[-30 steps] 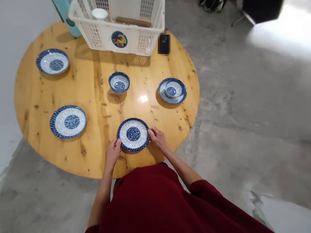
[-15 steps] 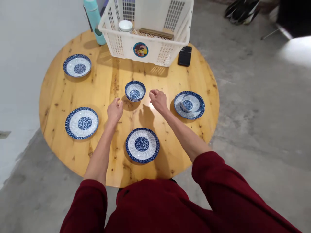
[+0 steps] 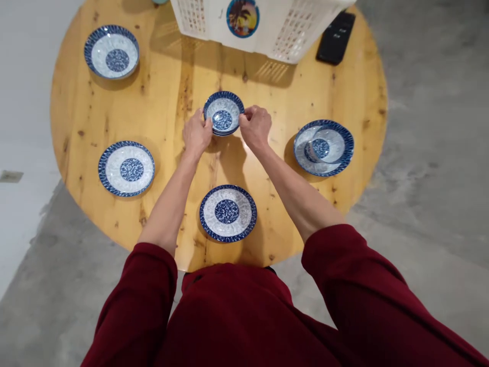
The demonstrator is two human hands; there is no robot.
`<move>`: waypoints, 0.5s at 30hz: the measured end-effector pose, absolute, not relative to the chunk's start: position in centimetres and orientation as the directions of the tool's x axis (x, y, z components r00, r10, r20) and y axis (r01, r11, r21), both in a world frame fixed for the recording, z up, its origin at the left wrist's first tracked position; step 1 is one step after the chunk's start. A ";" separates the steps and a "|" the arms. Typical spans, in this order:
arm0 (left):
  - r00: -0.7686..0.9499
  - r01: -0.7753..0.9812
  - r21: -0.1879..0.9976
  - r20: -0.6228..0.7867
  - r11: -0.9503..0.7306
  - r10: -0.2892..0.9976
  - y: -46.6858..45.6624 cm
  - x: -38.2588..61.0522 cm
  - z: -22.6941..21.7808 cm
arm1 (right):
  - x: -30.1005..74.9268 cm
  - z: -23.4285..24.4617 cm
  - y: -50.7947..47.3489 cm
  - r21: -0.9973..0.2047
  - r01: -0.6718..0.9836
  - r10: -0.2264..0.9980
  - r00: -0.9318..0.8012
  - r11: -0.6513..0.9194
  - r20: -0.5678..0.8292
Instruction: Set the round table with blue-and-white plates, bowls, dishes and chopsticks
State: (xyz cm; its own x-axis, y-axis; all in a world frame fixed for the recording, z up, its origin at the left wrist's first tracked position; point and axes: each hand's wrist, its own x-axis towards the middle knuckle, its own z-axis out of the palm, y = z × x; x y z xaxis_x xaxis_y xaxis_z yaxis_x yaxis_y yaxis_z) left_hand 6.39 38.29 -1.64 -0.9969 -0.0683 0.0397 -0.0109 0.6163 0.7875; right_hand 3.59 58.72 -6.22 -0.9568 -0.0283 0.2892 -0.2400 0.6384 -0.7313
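A small stack of blue-and-white bowls (image 3: 223, 113) is at the middle of the table, held from both sides. My left hand (image 3: 197, 134) grips its left side, the thumb at the rim and the fingers mostly hidden behind. On the opposite side, my right hand (image 3: 255, 127) pinches the rim between thumb and curled fingers. Whether the stack touches the tabletop is hard to tell. Nearer to me lies a flat patterned plate (image 3: 228, 212). To the right, a matching plate (image 3: 346, 148) carries a small bowl (image 3: 324, 153).
The round wooden table (image 3: 168, 168) also bears a plate (image 3: 126, 168) at left and a deeper dish (image 3: 112, 52) at far left. A white plastic basket (image 3: 214, 23) stands at the back, beside a black phone (image 3: 336, 38). Grey concrete floor (image 3: 431, 178) surrounds it.
Both hands have closed in from either side and now hold the bowl stack, which they stood apart from before. My view has tipped down, cutting off the basket's top and most of the bottle.
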 end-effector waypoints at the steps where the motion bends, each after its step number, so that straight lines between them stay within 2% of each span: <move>1: -0.996 -0.034 0.778 0.025 0.628 -0.084 38.4 6.5 -1.2 | 3.6 -6.2 58.7 -0.748 -0.237 -0.008 -0.955 0.620 0.296; 4: -0.992 -0.081 0.735 0.008 0.673 -0.127 38.6 6.9 1.1 | 3.7 -4.9 58.8 -0.783 -0.184 0.081 -0.955 0.594 0.286; 7: -0.990 0.027 0.709 0.118 0.705 -0.080 38.4 7.9 4.5 | 4.9 -1.2 58.7 -0.804 -0.199 0.095 -0.949 0.560 0.300; 11: -0.973 0.154 0.738 0.228 0.657 -0.027 38.0 11.9 8.5 | 9.7 5.3 57.6 -0.859 -0.160 0.130 -0.959 0.485 0.252; 15: -0.982 0.126 0.772 0.186 0.623 -0.031 37.9 19.3 9.8 | 17.3 7.4 56.9 -0.915 -0.160 0.171 -0.957 0.371 0.237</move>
State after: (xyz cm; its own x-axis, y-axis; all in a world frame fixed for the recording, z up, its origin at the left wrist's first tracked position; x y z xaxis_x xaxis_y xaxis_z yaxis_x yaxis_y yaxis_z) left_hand 19.30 37.95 9.76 -0.9821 -0.0309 0.1855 0.1263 0.6226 0.7722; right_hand 17.29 56.91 7.44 -0.9565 0.1706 0.2366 -0.1602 0.3706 -0.9149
